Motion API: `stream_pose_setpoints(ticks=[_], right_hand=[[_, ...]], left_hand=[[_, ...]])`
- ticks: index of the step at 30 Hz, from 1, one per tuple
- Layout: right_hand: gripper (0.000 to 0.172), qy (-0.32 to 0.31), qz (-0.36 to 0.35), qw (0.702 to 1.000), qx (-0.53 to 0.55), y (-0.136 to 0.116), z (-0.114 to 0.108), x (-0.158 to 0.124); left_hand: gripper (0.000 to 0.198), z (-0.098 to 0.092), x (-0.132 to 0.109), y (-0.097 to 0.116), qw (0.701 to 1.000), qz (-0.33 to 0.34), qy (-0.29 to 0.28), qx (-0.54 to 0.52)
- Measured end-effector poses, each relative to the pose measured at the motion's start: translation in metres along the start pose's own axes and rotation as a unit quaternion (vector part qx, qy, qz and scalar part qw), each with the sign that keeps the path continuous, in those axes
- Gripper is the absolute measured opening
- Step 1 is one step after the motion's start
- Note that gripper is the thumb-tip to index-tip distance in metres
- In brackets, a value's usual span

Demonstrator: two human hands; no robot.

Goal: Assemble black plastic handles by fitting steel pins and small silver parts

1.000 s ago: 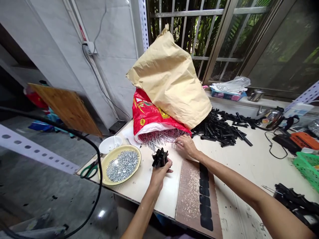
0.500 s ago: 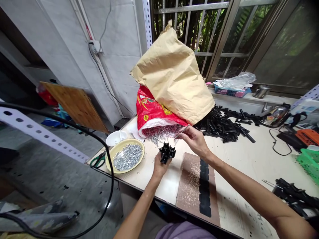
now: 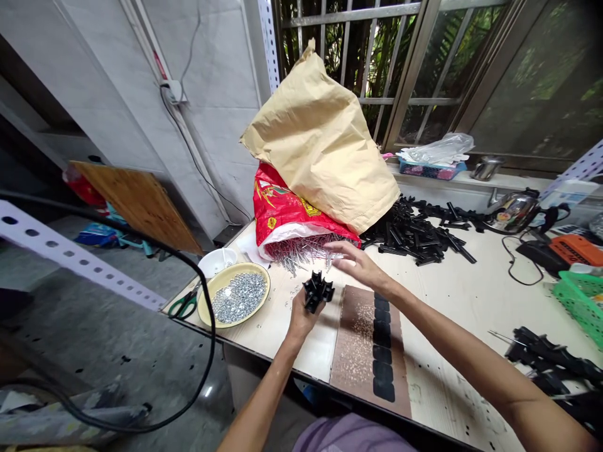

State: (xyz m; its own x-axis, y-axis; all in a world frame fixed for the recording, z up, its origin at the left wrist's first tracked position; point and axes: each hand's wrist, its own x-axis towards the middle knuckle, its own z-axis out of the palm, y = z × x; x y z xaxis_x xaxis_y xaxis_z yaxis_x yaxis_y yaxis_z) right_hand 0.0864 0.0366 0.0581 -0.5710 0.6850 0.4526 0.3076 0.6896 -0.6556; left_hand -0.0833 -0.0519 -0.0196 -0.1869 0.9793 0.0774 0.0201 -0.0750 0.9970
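My left hand is closed around a bundle of black plastic parts, whose grooved ends point up. My right hand reaches over the mouth of a red bag, its fingers stretched out and apart. Long thin metal screws or pins spill from that bag just beyond the fingertips. I see nothing held in the right hand. Left of the bundle, a yellow dish holds many small shiny metal pieces, too small to name.
A brown board with a row of black pads lies in front. Black plastic parts are heaped behind. Scissors and a white bowl sit left; a kettle and green basket right. A black cable loops at left.
My right hand has let go of the thin metal piece it pinched, and its fingers have spread by the bag's mouth. My left hand still grips the black parts. The view has shifted slightly.
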Motion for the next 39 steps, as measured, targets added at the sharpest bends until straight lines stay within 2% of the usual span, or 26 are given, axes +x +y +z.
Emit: stream_pose_setpoints(ticks=[2, 4, 6, 10, 13, 17, 19, 21, 22, 24, 27, 31, 35, 37, 39], right_hand=[[0.032, -0.008, 0.023, 0.993, -0.117, 0.023, 0.002, 0.001], [0.027, -0.052, 0.034, 0.962, -0.266, 0.048, 0.009, 0.000], [0.023, -0.106, 0.026, 0.933, -0.343, 0.068, 0.021, 0.000], [0.019, -0.162, -0.021, 0.926, -0.340, 0.089, 0.043, 0.003], [0.015, -0.165, -0.046, 0.932, -0.319, 0.093, 0.047, 0.008], [0.018, -0.094, -0.038, 0.953, -0.285, 0.082, 0.034, 0.008], [0.025, -0.008, -0.011, 0.971, -0.241, 0.064, 0.025, 0.007], [0.028, 0.108, 0.021, 0.989, -0.097, 0.039, 0.017, 0.005], [0.030, 0.162, 0.035, 0.986, 0.006, 0.025, 0.014, 0.005], [0.032, 0.208, 0.049, 0.962, 0.168, 0.001, 0.009, 0.005], [0.030, 0.190, 0.062, 0.952, 0.234, -0.020, 0.008, 0.004], [0.032, 0.150, 0.084, 0.967, 0.188, -0.023, 0.011, 0.000], [0.028, 0.096, 0.072, 0.974, 0.192, -0.014, 0.011, -0.003], [0.029, 0.090, 0.070, 0.976, 0.187, -0.002, 0.010, -0.001], [0.029, 0.086, 0.120, 0.985, 0.094, 0.015, 0.012, 0.003]], left_hand=[[0.029, 0.000, -0.004, 0.002, 0.999, -0.036, -0.004, -0.032], [0.037, 0.000, -0.009, 0.008, 0.997, -0.043, 0.006, -0.060], [0.043, 0.001, -0.011, 0.015, 0.996, -0.021, 0.008, -0.085], [0.044, 0.003, -0.008, 0.026, 0.996, 0.010, -0.013, -0.082], [0.041, 0.004, -0.004, 0.029, 0.996, -0.015, -0.014, -0.083], [0.040, 0.000, 0.000, 0.030, 0.981, -0.100, 0.007, -0.167], [0.042, -0.002, 0.002, 0.029, 0.974, -0.119, 0.004, -0.192], [0.042, -0.003, 0.003, 0.026, 0.969, -0.135, -0.021, -0.204], [0.042, -0.003, 0.004, 0.025, 0.966, -0.145, -0.041, -0.210], [0.042, 0.000, 0.005, 0.023, 0.960, -0.165, -0.082, -0.212], [0.043, 0.006, 0.007, 0.022, 0.955, -0.176, -0.121, -0.207], [0.044, 0.011, 0.008, 0.024, 0.952, -0.174, -0.137, -0.209], [0.043, 0.009, 0.008, 0.024, 0.960, -0.159, -0.125, -0.192], [0.042, 0.007, 0.006, 0.026, 0.965, -0.152, -0.107, -0.184], [0.041, 0.004, 0.003, 0.029, 0.970, -0.146, -0.087, -0.176]])
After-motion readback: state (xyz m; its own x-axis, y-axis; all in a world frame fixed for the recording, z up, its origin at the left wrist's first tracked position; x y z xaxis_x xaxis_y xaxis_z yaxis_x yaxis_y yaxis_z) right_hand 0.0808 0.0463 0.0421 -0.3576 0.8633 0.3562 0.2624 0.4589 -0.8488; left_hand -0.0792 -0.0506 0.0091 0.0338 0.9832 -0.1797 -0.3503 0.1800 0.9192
